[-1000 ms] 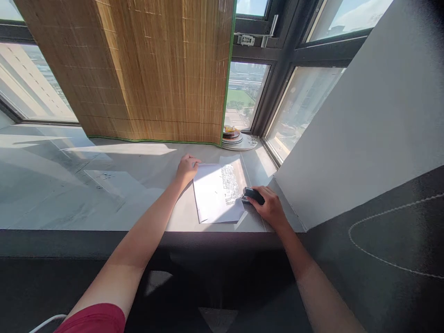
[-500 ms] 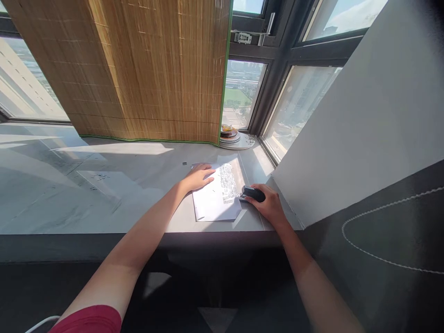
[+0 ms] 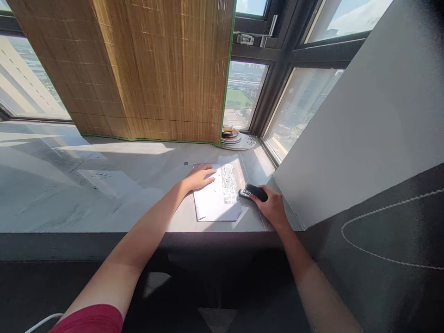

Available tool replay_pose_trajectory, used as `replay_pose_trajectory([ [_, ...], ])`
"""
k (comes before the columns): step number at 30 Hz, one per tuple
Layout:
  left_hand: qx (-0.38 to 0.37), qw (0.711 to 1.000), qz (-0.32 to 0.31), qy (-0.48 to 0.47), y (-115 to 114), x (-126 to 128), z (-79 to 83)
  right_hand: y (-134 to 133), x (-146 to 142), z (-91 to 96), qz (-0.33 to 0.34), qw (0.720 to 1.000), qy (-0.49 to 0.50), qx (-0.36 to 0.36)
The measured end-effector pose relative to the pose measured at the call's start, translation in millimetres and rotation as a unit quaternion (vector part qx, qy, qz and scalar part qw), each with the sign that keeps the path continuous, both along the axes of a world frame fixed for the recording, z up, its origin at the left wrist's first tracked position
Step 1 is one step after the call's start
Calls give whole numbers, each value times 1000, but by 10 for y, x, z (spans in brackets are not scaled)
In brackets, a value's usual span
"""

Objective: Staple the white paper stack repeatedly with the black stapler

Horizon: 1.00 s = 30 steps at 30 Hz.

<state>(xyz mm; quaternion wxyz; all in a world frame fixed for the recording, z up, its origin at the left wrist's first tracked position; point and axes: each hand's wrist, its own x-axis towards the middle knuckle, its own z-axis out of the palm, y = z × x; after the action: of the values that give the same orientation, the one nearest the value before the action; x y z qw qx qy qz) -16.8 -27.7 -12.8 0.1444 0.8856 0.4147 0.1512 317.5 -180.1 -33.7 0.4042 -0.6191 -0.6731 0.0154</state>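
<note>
White paper [image 3: 210, 200]: flat, dark marks along three-o'clock side. Black stapler [image 3: 257, 191]: at paper's three o'clock, just beside, nose toward nine.

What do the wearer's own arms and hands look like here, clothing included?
The left hand and right hand are ungloved, with no watch visible. A plain dark-red sleeve shows on the left arm; no right sleeve is in view.

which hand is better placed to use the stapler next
Probably the right hand: it holds the black stapler by the right edge of the paper. The left hand lies on the paper's upper left, holding no tool.
</note>
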Motion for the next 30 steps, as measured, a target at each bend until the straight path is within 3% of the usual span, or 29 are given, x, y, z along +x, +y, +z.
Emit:
replay_pose_trajectory([
  [19, -27, 999, 1, 20, -76, -5, 96, 3, 10, -16, -5, 1000, -10, -5],
  [26, -3, 1000, -4, 2, -39, 22, 52, 5, 8, 1, -8, 1000, -7, -10],
  [28, 17, 999, 33, -36, 21, 4, 46, -5, 6, 3, -8, 1000, -7, -11],
  [30, 51, 988, 125, -81, 103, -56, 48, -13, 4, -5, -7, 1000, -6, -10],
])
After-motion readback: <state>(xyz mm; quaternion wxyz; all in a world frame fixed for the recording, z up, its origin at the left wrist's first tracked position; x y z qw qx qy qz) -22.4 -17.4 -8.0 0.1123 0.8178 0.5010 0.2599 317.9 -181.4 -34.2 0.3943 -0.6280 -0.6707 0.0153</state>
